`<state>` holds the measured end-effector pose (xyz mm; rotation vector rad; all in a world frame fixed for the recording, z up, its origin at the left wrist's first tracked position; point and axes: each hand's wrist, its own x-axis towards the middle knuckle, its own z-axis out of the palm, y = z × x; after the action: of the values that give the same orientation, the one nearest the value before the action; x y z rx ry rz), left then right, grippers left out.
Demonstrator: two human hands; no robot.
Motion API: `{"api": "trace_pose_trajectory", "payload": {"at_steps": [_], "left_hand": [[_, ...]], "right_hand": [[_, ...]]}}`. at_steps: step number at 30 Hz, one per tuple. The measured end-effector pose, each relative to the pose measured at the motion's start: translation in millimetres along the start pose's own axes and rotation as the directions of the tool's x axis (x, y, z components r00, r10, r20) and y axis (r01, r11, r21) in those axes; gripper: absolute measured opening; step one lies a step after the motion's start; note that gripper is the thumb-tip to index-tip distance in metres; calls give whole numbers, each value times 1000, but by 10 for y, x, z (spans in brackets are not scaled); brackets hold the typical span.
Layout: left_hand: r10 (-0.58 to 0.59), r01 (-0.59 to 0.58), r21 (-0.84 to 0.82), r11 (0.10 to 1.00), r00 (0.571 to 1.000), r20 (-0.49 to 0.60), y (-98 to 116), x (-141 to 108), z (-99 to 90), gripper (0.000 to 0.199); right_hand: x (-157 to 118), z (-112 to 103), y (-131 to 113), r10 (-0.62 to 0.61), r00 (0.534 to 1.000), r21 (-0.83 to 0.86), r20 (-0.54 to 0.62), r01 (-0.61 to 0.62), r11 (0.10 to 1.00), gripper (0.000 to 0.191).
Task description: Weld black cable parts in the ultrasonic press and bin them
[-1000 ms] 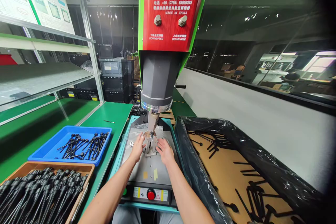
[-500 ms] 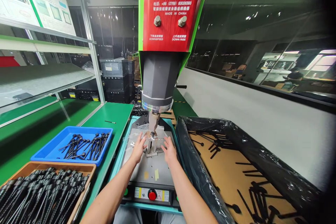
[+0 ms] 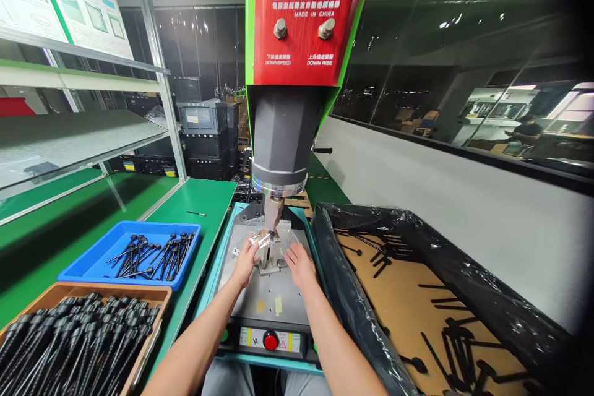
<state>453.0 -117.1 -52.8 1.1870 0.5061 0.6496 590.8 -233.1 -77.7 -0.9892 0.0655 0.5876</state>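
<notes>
A red and green press machine stands in front of me, its metal horn low over a small metal fixture on the grey base plate. My left hand is at the fixture's left side, fingers around the edge of a clear plastic film. To the right of the fixture is my right hand, its fingers stretched out beside more of the clear film. A small dark piece shows at the horn's tip, too small to make out.
Black parts fill an orange tray and partly fill a blue tray on the left green table. A plastic-lined box with black parts is on the right. A red button sits at the machine's front.
The clear film around the horn's tip has shifted and spreads more toward both hands. My left fingers have drawn closer together; my right hand has barely moved. The view has tilted slightly.
</notes>
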Motion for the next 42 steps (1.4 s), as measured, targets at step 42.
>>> {"api": "trace_pose_trajectory", "payload": {"at_steps": [42], "left_hand": [[110, 164, 673, 721, 932, -345, -804, -1566, -1367, 65]], "right_hand": [[-1104, -2192, 653, -390, 909, -952, 146, 236, 195, 77]]}}
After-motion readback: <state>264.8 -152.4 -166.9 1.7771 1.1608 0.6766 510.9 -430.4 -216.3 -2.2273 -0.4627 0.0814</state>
